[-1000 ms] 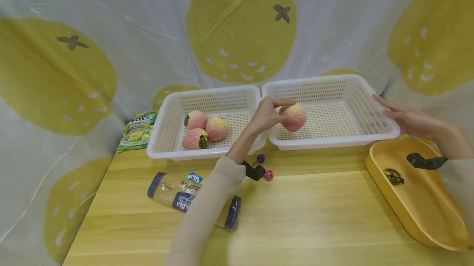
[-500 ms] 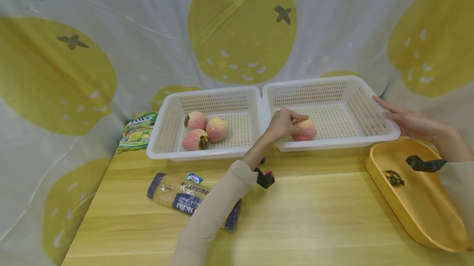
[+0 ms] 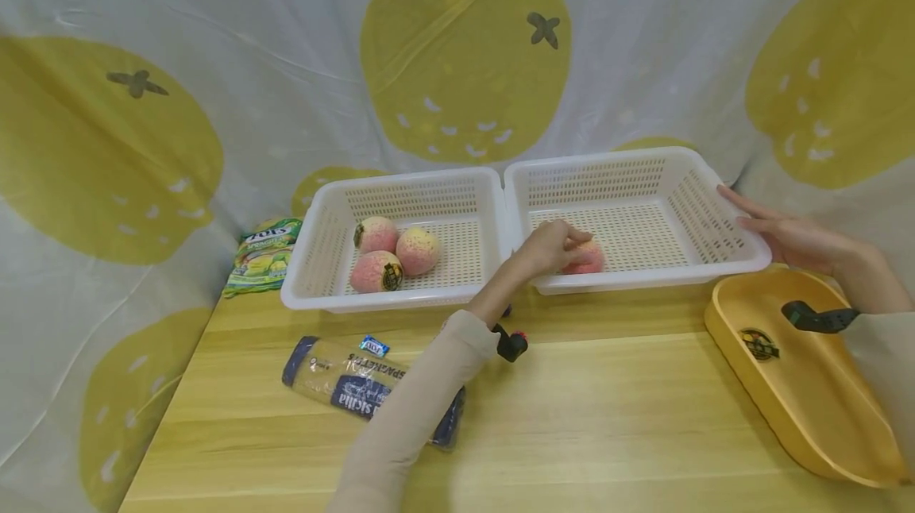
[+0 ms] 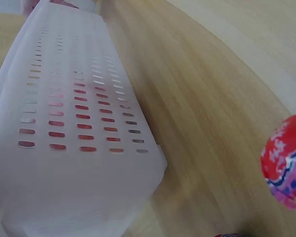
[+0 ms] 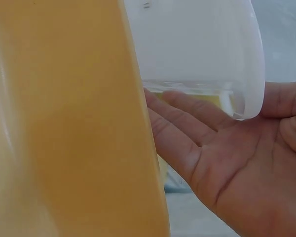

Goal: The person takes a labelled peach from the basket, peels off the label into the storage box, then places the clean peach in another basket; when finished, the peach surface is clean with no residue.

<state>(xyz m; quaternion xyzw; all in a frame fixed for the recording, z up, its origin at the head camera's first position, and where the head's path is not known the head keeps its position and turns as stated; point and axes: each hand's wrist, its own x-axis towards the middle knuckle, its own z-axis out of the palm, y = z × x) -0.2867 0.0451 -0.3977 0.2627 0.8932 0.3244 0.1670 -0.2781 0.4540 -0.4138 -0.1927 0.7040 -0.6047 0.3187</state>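
1. Peach [image 3: 588,257]: pink-and-yellow fruit resting on the floor of the right basket [image 3: 704,255], near its front-left corner; the front wall hides its lower part.
2. Left hand [image 3: 549,247]: reaches over the basket's front rim, fingers curled down over the top of the peach and touching it; how firmly they grip cannot be told from the head view. The left wrist view shows only the basket's slotted wall [image 4: 79,123], with pink colour showing through the slots.
3. Right hand [image 3: 786,235]: fingers straight and lying together, flat against the basket's right end just under the rim [image 5: 222,59], apparently to steady the basket.
4. Left basket [image 3: 314,259]: set wall to wall with the right one; holds 3 peaches [image 3: 393,251] grouped at its left side, 2 showing dark stickers.
5. Lollipops: 1 red-and-pink wrapped head [image 4: 286,160] lies on the desk [image 3: 608,402] in front of the baskets, cut off at the frame edge; in the head view the forearm and wrist camera mostly cover them.
6. Yellow tray [image 3: 843,426]: at the right of the desk, a small dark puzzle cube [image 3: 759,343] inside; its far corner is cut off.
7. Spaghetti packet [image 3: 336,386], partly under the sleeve; small blue candy [image 3: 374,346] beside it; green snack bag [image 3: 263,255] against the backdrop, print too small to read.
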